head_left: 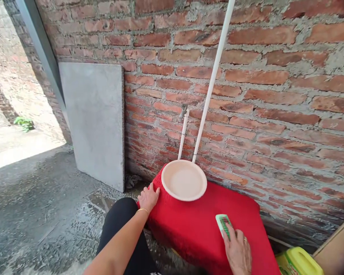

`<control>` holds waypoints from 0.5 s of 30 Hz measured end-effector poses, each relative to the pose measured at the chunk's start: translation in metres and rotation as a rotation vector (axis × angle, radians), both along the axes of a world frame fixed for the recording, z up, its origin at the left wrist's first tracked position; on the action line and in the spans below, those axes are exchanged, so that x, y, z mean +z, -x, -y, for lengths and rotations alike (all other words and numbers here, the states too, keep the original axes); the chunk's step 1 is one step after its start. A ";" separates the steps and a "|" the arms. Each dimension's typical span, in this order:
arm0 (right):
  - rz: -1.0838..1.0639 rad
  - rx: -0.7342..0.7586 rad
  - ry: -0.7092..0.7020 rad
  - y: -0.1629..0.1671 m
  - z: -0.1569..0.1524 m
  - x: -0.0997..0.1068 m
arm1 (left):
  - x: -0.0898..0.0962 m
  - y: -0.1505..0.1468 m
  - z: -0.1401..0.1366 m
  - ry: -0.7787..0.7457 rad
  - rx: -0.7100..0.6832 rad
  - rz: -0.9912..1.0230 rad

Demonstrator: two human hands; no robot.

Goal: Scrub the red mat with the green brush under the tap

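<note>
A red cloth (189, 223) covers a low table or stand, its front edge hanging down. On the cloth's far left part stands a round cream basin (184, 181) that looks to hold some water. Left of the basin, my left hand (149, 196) rests on the cloth's left edge with fingers spread, holding nothing. At the right of the cloth, my right hand (238, 248) has its fingers closed over a small green-and-white scrubbing brush (223, 224), which lies against the cloth. The brush's underside is hidden.
Behind stands a brick wall (246, 107) with a white pipe (212, 82) and a tap (184, 110) on a shorter pipe. A grey slab (96, 122) leans at the left. A yellow-green jug (299, 261) sits at the lower right. The concrete floor (54, 206) looks wet.
</note>
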State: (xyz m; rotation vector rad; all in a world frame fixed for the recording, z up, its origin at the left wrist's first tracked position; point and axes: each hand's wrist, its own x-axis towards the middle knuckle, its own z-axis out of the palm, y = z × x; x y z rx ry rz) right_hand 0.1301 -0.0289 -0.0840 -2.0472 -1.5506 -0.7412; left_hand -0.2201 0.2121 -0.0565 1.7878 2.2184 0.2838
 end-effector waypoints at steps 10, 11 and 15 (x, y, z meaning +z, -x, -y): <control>-0.085 -0.030 -0.056 0.001 0.010 0.005 | -0.006 0.004 -0.003 0.011 0.003 0.005; -0.061 0.043 -0.038 0.020 0.004 0.001 | -0.009 0.005 -0.004 0.009 0.004 0.006; 0.026 0.221 0.009 0.078 -0.013 -0.016 | -0.016 0.007 -0.008 -0.005 0.001 0.001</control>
